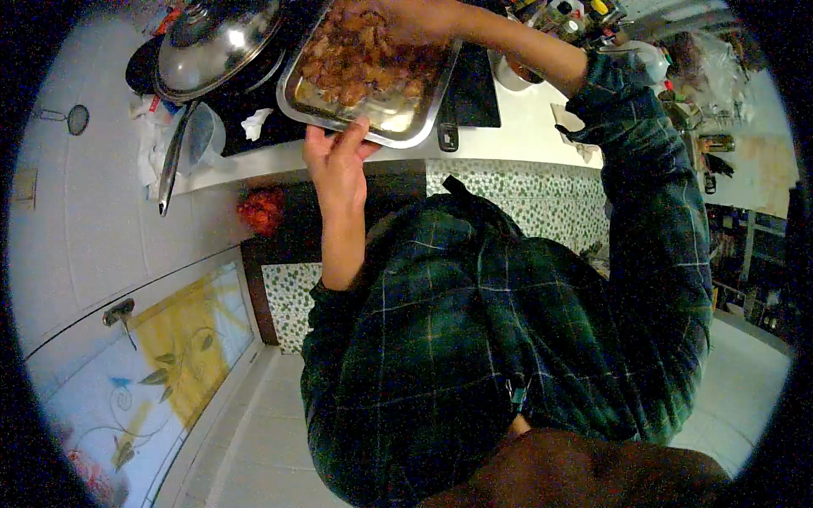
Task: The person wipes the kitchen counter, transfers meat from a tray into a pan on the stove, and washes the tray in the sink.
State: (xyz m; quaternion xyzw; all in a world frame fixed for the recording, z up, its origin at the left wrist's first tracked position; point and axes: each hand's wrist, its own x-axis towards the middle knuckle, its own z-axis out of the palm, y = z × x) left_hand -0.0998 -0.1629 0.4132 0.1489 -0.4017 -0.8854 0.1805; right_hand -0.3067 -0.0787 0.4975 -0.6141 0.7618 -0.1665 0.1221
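Note:
A rectangular metal tray (290,100) with a wide rim holds many browned, sauce-coated pieces that look like meat (351,61). Pale liquid or bare metal shows at its near end. My left hand (337,157) grips the tray's near rim, thumb on top and fingers beneath. From the right, my right hand (415,20) reaches over the far part of the tray, at or among the pieces. It is blurred and its fingers cannot be made out.
A lidded pan (216,51) stands left of the tray, its long handle (174,161) jutting over the counter edge. A translucent bowl (203,135) and a crumpled white tissue (255,124) lie nearby. Bottles and jars (567,17) crowd the back right of the white counter (525,127).

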